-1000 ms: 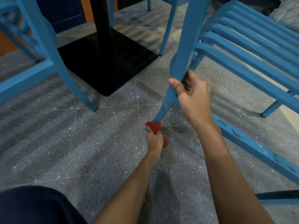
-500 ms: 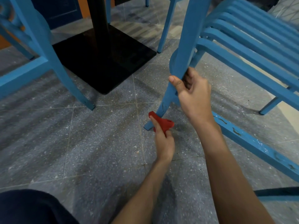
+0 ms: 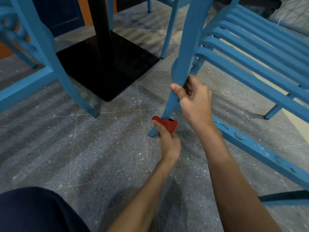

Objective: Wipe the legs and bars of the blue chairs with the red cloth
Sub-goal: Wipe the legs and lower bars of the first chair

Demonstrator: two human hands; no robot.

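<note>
Pinching the red cloth (image 3: 168,124) around the chair leg (image 3: 190,39) with the left hand (image 3: 168,143), thumb and fingers curled on it, now a little above the leg's bottom end instead of covering it as a second ago. Steadying the same leg higher up with the right hand (image 3: 194,101), fingers wrapped round it. Judging by that rise, finishing the leg's base and beginning an upward stroke, the scuffed side bar (image 3: 254,144) probably still waiting.

Grey speckled tiled floor (image 3: 103,148) fills the frame, thin seams crossing it. Upper centre, a flat black square table base (image 3: 117,67) sits on it. Planted down: a blue painted chair leg (image 3: 94,113) centre left, a second blue leg (image 3: 153,133) dead centre, a third blue leg (image 3: 268,115) far right. Pale flecks lower centre, possibly crumbs.
</note>
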